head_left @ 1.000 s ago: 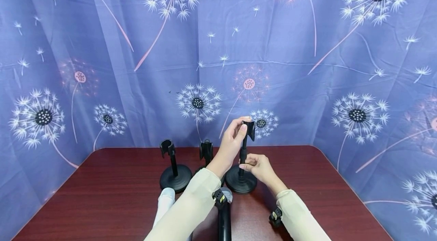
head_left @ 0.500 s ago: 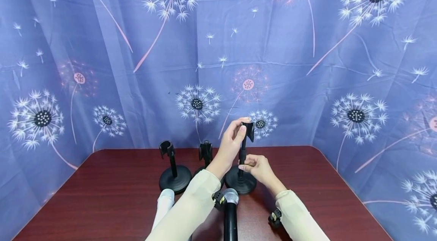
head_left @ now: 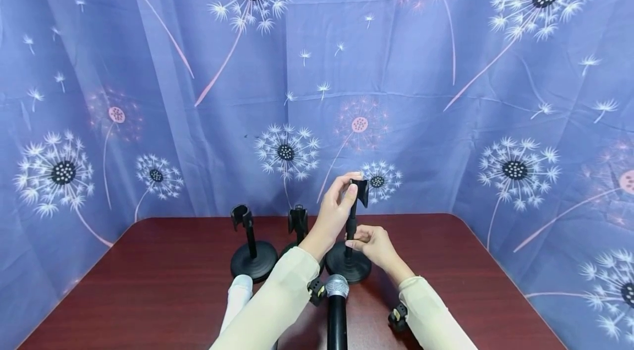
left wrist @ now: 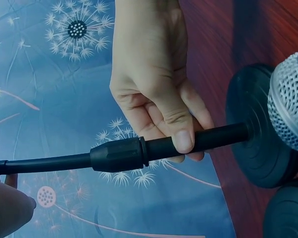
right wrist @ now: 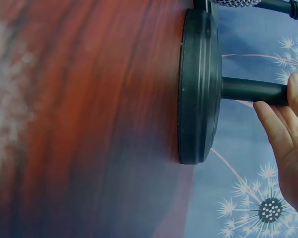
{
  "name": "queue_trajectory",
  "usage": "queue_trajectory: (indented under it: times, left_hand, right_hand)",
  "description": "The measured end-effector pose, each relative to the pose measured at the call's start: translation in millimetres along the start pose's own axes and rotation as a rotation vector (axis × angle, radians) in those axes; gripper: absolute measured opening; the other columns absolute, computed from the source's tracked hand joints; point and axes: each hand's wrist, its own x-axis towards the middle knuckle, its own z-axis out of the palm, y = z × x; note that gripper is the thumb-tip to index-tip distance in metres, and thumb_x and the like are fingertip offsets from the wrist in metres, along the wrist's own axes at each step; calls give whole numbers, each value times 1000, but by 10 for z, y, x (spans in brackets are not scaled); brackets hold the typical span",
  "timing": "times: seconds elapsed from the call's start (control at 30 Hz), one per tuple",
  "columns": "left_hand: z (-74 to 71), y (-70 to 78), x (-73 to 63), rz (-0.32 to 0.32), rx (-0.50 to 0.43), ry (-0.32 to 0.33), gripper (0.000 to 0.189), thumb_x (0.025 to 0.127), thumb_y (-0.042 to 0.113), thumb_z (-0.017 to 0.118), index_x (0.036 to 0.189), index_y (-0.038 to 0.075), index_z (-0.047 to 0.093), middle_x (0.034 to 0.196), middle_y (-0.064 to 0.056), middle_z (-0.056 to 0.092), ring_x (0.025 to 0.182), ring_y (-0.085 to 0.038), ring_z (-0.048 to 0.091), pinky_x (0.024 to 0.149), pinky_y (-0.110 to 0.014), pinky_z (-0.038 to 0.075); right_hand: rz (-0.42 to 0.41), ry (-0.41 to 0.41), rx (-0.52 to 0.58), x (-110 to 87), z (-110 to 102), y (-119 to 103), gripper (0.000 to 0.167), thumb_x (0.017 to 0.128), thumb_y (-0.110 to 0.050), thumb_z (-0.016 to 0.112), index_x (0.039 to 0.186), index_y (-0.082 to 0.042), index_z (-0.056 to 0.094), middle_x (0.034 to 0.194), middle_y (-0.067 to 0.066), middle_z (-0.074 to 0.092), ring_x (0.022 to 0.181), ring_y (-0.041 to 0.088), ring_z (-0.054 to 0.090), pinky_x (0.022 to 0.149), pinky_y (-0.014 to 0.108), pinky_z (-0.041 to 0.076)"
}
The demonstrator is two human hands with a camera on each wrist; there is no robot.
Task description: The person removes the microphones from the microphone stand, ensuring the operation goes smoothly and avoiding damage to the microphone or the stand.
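Note:
A black desktop microphone stand [head_left: 349, 229] rises upright from its round base [head_left: 348, 266] at the middle of the table. My left hand [head_left: 331, 215] grips its top, with the thumb against the clip [head_left: 362, 191]. Lower down, my right hand [head_left: 377, 246] pinches the pole between thumb and fingers, below the collar [left wrist: 118, 154], as the left wrist view shows. The right wrist view has the base [right wrist: 201, 87] on edge and the right hand's fingers [right wrist: 275, 129] at the pole. A black microphone [head_left: 337, 317] with a silver mesh head lies in front of the base.
Two shorter black stands stand to the left, one with an open ring clip [head_left: 242, 215], the other clip [head_left: 298, 220] partly behind my left arm. A white microphone [head_left: 238, 300] lies beside the left sleeve. A patterned blue curtain [head_left: 223, 163] closes off the table's back [head_left: 163, 262].
The black microphone has shifted a little to the right, so its head shows clear of my left wrist. Both hands keep their places on the stand.

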Motion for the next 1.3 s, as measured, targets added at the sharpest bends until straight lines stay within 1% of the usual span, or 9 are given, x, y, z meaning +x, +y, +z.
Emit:
queue_trajectory:
  times: [0.17, 0.4, 0.53, 0.63, 0.8, 0.87, 1.07, 1.17, 1.3]
  left_hand:
    - [2, -24, -7, 13, 21, -5, 31, 103, 11, 43, 130, -4, 49, 144, -13, 45, 135, -25, 38, 110, -44, 32]
    - [-3, -34, 6, 28, 36, -10, 31, 104, 11, 43, 130, -3, 49, 144, -14, 43, 135, -26, 39, 109, -45, 33]
    - [-14, -188, 72, 12, 8, -5, 32, 104, 15, 44, 131, -1, 50, 144, -10, 45, 136, -22, 38, 110, -46, 31]
    - [-17, -310, 135, -24, -33, 12, 35, 104, 22, 45, 132, 3, 52, 141, -6, 48, 133, -18, 40, 109, -46, 32]
    - [-4, -99, 123, -106, -51, 12, 39, 105, 27, 39, 138, 8, 50, 144, -9, 45, 132, -23, 42, 108, -50, 32]
    - [-1, -7, 112, -119, -53, 2, 40, 106, 27, 37, 139, 7, 49, 144, -13, 45, 132, -26, 43, 107, -51, 32]
    - [-2, -34, 113, -73, 4, 15, 36, 105, 23, 40, 132, 4, 55, 137, -14, 52, 123, -26, 51, 102, -47, 40]
    - [-1, -61, 95, -45, 53, 20, 33, 105, 22, 41, 129, 5, 56, 137, -11, 53, 125, -23, 49, 103, -43, 39]
    - [-12, -108, 28, -49, 118, 13, 31, 104, 18, 44, 127, 2, 57, 135, -15, 53, 127, -25, 47, 105, -44, 36]
  right_hand:
    - [-18, -8, 22, 38, 10, 177, 11, 81, 7, 71, 90, 12, 66, 84, 26, 69, 78, 25, 70, 63, 27, 56]
    - [-14, 14, 10, 118, 21, 407, 12, 80, 0, 75, 90, 5, 70, 81, 17, 72, 74, 13, 70, 62, 26, 56]
    - [-8, 15, 15, 114, 21, 420, 12, 80, -1, 76, 88, 5, 69, 80, 16, 72, 73, 10, 69, 62, 26, 56]
    - [-4, 2, 27, 85, 16, 368, 11, 80, 2, 74, 88, 7, 68, 82, 19, 71, 76, 17, 70, 63, 28, 56]
    - [-7, -11, 31, 95, 8, 357, 9, 81, 2, 74, 86, 6, 67, 81, 18, 71, 77, 16, 70, 64, 29, 57]
    - [-10, -3, 29, 106, 2, 401, 9, 80, 1, 75, 85, 4, 68, 80, 16, 72, 75, 10, 69, 64, 27, 56]
    - [-9, 8, 34, 101, -7, 399, 11, 79, 2, 75, 87, 5, 69, 79, 16, 71, 73, 9, 68, 63, 26, 56]
    - [-14, 19, 31, 120, -2, 401, 10, 80, 0, 75, 88, 4, 70, 79, 15, 71, 73, 8, 68, 62, 25, 55]
    - [-5, 3, 26, 119, 5, 408, 11, 80, -1, 75, 88, 3, 70, 80, 14, 72, 73, 8, 68, 63, 24, 55]
